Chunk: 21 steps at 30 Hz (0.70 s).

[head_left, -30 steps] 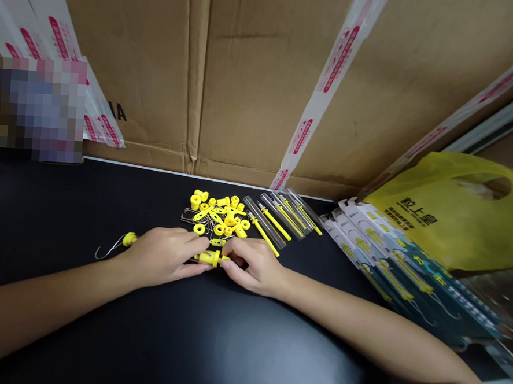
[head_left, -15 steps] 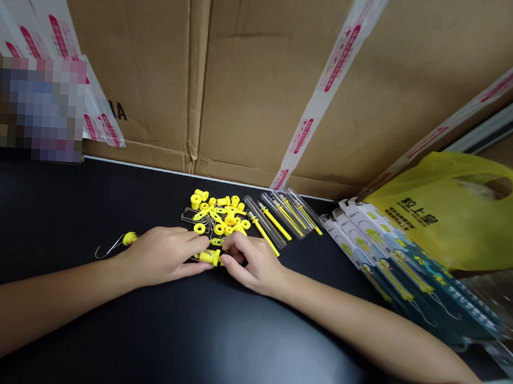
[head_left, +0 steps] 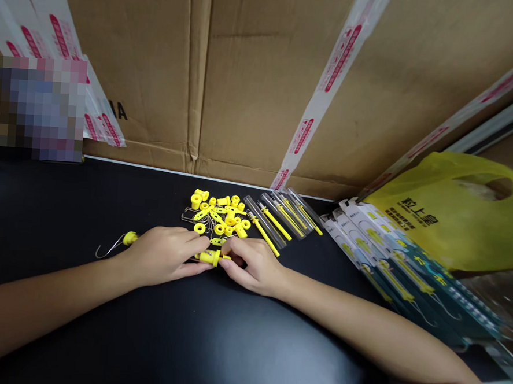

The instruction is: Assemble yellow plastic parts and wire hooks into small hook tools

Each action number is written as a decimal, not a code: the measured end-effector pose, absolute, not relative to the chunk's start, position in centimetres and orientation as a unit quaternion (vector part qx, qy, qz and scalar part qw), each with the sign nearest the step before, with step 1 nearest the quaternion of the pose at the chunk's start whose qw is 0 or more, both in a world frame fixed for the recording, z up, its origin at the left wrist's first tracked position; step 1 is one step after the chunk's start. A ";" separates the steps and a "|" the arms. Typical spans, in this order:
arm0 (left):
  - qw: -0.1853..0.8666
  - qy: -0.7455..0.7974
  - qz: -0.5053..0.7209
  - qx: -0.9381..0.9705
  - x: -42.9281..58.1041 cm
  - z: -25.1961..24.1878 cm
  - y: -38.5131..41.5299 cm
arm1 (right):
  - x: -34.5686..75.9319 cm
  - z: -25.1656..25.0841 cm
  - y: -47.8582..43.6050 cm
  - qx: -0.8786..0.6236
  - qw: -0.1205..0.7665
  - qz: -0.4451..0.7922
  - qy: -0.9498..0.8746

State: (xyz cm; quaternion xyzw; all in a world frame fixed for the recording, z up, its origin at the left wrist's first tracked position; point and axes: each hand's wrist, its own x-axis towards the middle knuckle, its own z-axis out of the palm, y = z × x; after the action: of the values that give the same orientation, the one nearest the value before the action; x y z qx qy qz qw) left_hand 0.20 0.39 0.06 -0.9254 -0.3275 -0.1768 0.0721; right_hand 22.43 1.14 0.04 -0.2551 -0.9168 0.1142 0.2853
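My left hand (head_left: 168,256) is closed around a yellow plastic spring-scale cap (head_left: 209,257), its flanged end pointing right. From behind my left wrist a yellow collar with a metal hook (head_left: 129,239) sticks out to the left; whether it joins the held cap is hidden. The thumb and fingers of my right hand (head_left: 252,264) pinch at a small yellow piece against the cap's right end. Just beyond both hands lies a pile of yellow rings, caps and wire parts (head_left: 220,213). One flat yellow tab (head_left: 217,242) rests close to my fingertips.
Several clear tubes and yellow scale rods (head_left: 281,216) lie right of the pile. Printed spring-scale boxes (head_left: 378,251) stand farther right, under a yellow plastic bag (head_left: 450,209). Taped cardboard (head_left: 254,87) walls the back of the black table (head_left: 230,341).
My right fingertips have shifted slightly at the cap's end, and more of the small yellow piece shows between them. My left hand keeps its place.
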 end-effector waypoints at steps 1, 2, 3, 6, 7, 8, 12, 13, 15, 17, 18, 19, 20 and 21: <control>0.072 -0.328 -0.173 -0.926 0.2 0.1 0.4 | 22.4 0.0 1.1 -0.252 0.291 0.115 -0.916; 0.072 -0.328 -0.170 -0.926 0.2 0.1 0.4 | 22.4 0.0 1.1 -0.250 0.296 0.116 -0.915; 0.071 -0.329 -0.168 -0.927 0.2 0.1 0.4 | 22.5 0.0 1.1 -0.248 0.300 0.116 -0.914; 0.068 -0.329 -0.169 -0.927 0.2 0.1 0.4 | 22.5 -0.1 1.1 -0.246 0.305 0.113 -0.913; 0.067 -0.329 -0.170 -0.927 0.2 0.2 0.4 | 22.5 -0.1 1.1 -0.247 0.305 0.112 -0.913; 0.065 -0.329 -0.171 -0.926 0.2 0.2 0.4 | 22.6 -0.2 1.1 -0.248 0.304 0.112 -0.913; 0.062 -0.330 -0.174 -0.926 0.2 0.2 0.4 | 22.5 -0.2 1.1 -0.252 0.304 0.115 -0.911; 0.064 -0.331 -0.174 -0.925 0.2 0.1 0.4 | 22.5 -0.2 1.1 -0.253 0.305 0.115 -0.911; 0.067 -0.332 -0.167 -0.926 0.2 0.1 0.4 | 22.5 -0.3 1.1 -0.252 0.304 0.116 -0.911; 0.070 -0.335 -0.158 -0.926 0.2 0.1 0.4 | 22.5 -0.3 1.1 -0.248 0.304 0.118 -0.912; 0.071 -0.336 -0.155 -0.926 0.2 0.1 0.4 | 22.5 -0.4 1.1 -0.245 0.305 0.118 -0.913; 0.071 -0.337 -0.154 -0.926 0.2 0.1 0.4 | 22.5 -0.4 1.1 -0.242 0.306 0.117 -0.913; 0.071 -0.336 -0.154 -0.926 0.2 0.1 0.4 | 22.5 -0.4 1.1 -0.238 0.309 0.116 -0.913; 0.071 -0.336 -0.153 -0.927 0.2 0.1 0.4 | 22.5 -0.4 1.1 -0.234 0.313 0.115 -0.913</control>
State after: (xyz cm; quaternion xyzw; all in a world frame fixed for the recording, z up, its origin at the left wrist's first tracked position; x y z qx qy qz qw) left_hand 0.23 0.40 0.14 -0.9267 -0.3357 -0.1534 0.0714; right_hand 22.46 1.06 -0.43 -0.2344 -0.9131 0.1148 0.3132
